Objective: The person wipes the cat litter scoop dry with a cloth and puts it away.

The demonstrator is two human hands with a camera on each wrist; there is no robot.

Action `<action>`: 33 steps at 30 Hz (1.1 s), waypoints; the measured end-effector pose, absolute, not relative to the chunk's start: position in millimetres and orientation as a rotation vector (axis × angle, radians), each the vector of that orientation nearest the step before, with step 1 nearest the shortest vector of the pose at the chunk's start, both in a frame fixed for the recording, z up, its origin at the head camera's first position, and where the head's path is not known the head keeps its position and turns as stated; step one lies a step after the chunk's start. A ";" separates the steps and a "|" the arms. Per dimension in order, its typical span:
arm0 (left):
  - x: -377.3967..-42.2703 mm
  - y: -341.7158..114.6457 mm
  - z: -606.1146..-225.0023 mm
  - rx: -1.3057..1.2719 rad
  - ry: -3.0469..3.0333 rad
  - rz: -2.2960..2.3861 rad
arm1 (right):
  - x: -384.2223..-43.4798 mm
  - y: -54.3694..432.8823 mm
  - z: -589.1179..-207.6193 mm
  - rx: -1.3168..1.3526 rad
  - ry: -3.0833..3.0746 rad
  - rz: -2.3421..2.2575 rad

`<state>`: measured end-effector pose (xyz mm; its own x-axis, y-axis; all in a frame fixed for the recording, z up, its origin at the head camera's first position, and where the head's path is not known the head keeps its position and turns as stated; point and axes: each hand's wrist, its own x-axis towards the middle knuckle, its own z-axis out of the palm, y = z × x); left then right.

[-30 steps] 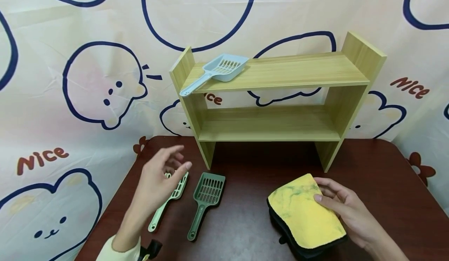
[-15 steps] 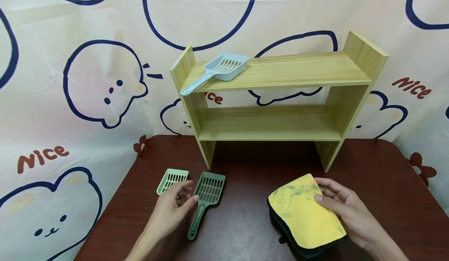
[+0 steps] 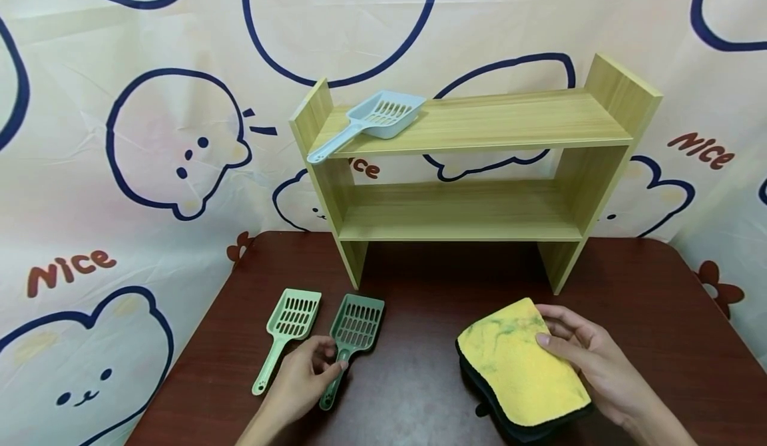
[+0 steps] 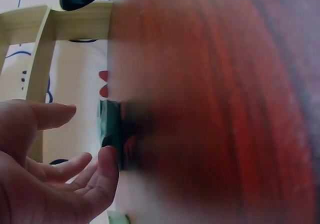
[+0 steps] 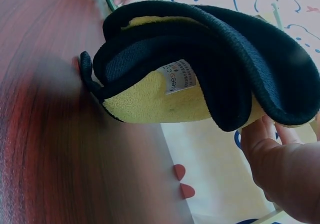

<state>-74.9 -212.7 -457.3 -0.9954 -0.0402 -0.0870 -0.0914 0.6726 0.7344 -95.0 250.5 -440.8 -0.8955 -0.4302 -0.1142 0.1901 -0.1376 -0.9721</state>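
My left hand (image 3: 303, 374) hovers at the handle of a dark green slotted litter scoop (image 3: 358, 323) lying on the table. In the left wrist view, the thumb and fingers (image 4: 106, 176) are apart, with a gap between them, close to the scoop (image 4: 111, 129); whether a fingertip touches it is hard to tell. A light green litter scoop (image 3: 293, 315) lies just left of that hand. My right hand (image 3: 593, 359) grips the right edge of a folded yellow cloth (image 3: 521, 359) with black edging and a dark back, thumb on top. Its folds and a white label (image 5: 177, 77) show in the right wrist view.
A pale wooden two-tier shelf (image 3: 461, 210) stands at the back of the dark brown table (image 3: 419, 393). On its upper board, at the left, rests a light blue litter scoop (image 3: 383, 116), handle jutting over the front edge. A printed cloth backdrop (image 3: 180, 253) hangs behind.
My left hand has come down from above the light green scoop and moved right to the dark green scoop's handle. The right hand and the cloth have stayed in place.
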 end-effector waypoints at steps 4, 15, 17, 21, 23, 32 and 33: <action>-74.1 -212.4 -462.2 -0.107 2.797 1.212 | -94.9 250.0 -440.3 -0.266 1.731 -2.083; -76.1 -213.8 -466.7 -0.055 2.754 1.154 | -95.6 249.0 -440.1 -0.275 1.740 -2.061; -75.9 -213.7 -466.5 -0.040 2.763 1.158 | -95.8 248.7 -440.3 -0.271 1.744 -2.060; -76.2 -213.5 -467.2 0.001 2.809 1.157 | -96.0 247.9 -439.8 -0.261 1.762 -2.055; -76.8 -213.3 -467.5 0.015 2.836 1.139 | -95.9 247.7 -439.4 -0.262 1.773 -2.054; -79.5 -211.1 -463.8 0.027 2.873 1.115 | -95.0 247.2 -440.1 -0.276 1.785 -2.067; -80.1 -210.8 -462.6 0.029 2.880 1.110 | -94.9 247.4 -440.2 -0.273 1.787 -2.066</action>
